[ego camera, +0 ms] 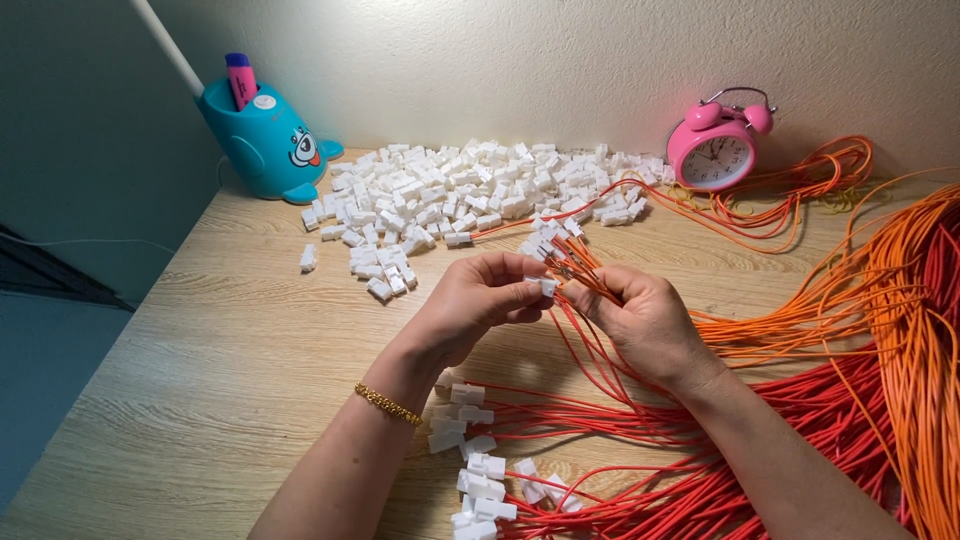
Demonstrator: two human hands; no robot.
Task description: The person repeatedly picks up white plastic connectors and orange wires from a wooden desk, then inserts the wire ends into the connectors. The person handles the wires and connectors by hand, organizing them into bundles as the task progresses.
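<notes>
My left hand (478,297) pinched a small white plastic connector (542,286) between thumb and fingertips, above the wooden table (200,370). My right hand (645,318) was closed around a bundle of thin orange-red wires (585,280), their bare ends pointing to the connector. I judged the connector very light, hard and a little slippery, so it was best held by its flat sides. The wires seemed soft and bendable; I gripped them close to the tips. A heap of white connectors (450,195) lay behind.
</notes>
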